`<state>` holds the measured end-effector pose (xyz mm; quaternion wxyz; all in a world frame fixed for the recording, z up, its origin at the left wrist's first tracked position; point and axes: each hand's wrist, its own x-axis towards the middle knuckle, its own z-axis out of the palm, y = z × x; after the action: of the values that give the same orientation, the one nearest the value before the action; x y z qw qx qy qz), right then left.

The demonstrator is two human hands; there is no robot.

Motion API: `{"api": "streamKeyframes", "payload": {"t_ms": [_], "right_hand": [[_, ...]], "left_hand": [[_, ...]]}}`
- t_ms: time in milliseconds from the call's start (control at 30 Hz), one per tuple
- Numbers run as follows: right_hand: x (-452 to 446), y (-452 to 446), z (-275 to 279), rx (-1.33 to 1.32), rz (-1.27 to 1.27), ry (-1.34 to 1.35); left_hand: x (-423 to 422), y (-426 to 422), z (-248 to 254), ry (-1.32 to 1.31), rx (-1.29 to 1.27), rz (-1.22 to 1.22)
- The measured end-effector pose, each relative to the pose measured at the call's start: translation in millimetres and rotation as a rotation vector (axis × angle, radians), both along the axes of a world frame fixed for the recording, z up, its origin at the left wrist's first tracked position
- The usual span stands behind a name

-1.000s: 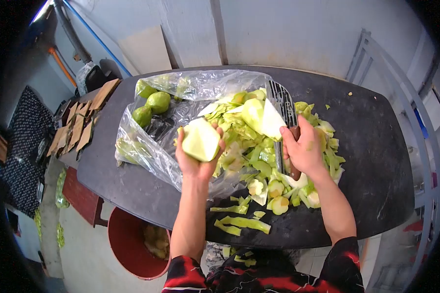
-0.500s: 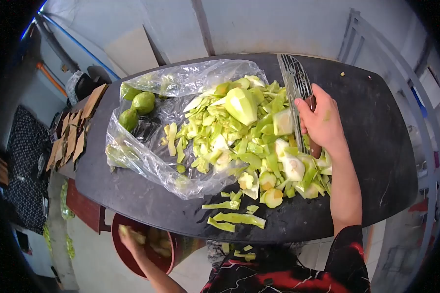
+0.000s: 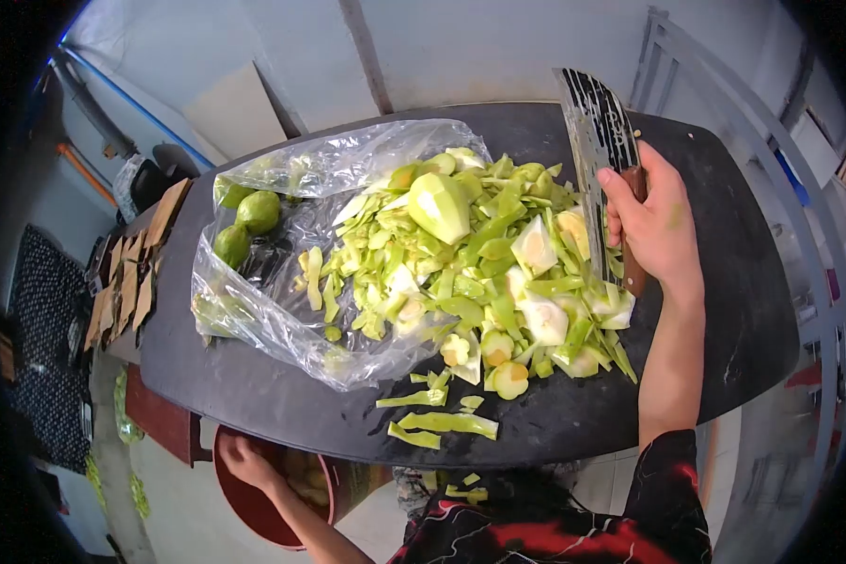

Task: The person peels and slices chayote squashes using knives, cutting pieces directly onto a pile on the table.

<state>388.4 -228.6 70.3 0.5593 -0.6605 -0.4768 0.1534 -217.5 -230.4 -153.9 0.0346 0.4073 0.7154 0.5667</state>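
Brown cardboard pieces [image 3: 164, 216], orange pipe [image 3: 87, 175], dark patterned cloth [image 3: 47, 352], grey railing [image 3: 769, 122]

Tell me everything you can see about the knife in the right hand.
The knife has a broad, metallic-looking blade with dark and pale streaks, and a brown handle that looks wooden. The right hand grips that handle, the blade's far end pointing away from the person. In view, the lower blade overlaps the green peelings; whether they touch is unclear.

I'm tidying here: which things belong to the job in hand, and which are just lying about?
Job: broad-bladed knife, peeled green fruit, peelings, unpeeled green fruits, clear plastic bag, red bucket.

Apparently lying about: brown cardboard pieces, blue pole, leaning panel.
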Motion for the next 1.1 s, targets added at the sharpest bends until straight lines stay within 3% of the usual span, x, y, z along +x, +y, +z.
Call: {"api": "streamKeyframes", "payload": {"t_ms": [33, 100, 167, 200, 300, 400, 500, 667, 800, 867, 900, 967, 1067, 1100], "right_hand": [[0.0, 0.0, 2.5, 0.021, 0.028, 0.002], [-1.0, -1.6, 5.0, 0.006, 0.051, -0.008], [-2.9, -5.2, 7.5, -0.002, 0.067, -0.021], [-4.8, -8.2, 8.9, -0.017, 0.071, -0.057], [-7.6, -20.1, 16.9, -0.013, 0.080, -0.141], [-6.1, -30.2, 18.1, 0.046, 0.084, -0.264], [-9.3, -38.7, 23.4, 0.000, 0.111, -0.264], [-9.8, -38.4, 25.5, 0.022, 0.157, -0.244], [-12.3, -36.8, 26.5, 0.030, 0.174, -0.299], [-14.6, -37.1, 30.0, 0.018, 0.187, -0.345], [-16.6, -36.9, 30.0, 0.002, 0.209, -0.329], [-19.6, -31.3, 22.2, 0.003, 0.266, -0.258], [-25.7, -12.6, 0.3, -0.020, 0.377, -0.149], [-30.4, -7.7, -1.5, -0.118, 0.432, -0.030]], "left_hand": [[21.3, 17.4, 33.8, 0.026, 0.191, -0.054], [74.2, 44.1, 94.3, 0.071, 0.303, -0.174], [142.5, 73.3, 135.6, 0.225, 0.322, -0.503], [187.0, 79.8, 156.4, 0.214, 0.217, -0.669], [288.9, 108.4, 186.3, 0.516, -0.110, -1.159], [355.3, 153.4, 178.1, 0.896, -0.100, -1.326], [386.4, 204.1, 161.1, 0.989, -0.102, -1.512], [395.3, 225.9, 160.3, 0.949, -0.082, -1.584], [390.1, 242.7, 146.2, 0.253, -0.238, -1.531], [383.7, 254.4, 135.0, -0.436, -0.269, -1.568], [381.4, 248.7, 143.1, -0.436, -0.260, -1.567], [370.9, 226.9, 162.0, -1.079, -0.407, -1.446], [347.4, 227.7, 137.3, -1.270, -0.383, -1.617], [345.3, 217.5, 137.0, -1.345, -0.365, -1.529]]}}
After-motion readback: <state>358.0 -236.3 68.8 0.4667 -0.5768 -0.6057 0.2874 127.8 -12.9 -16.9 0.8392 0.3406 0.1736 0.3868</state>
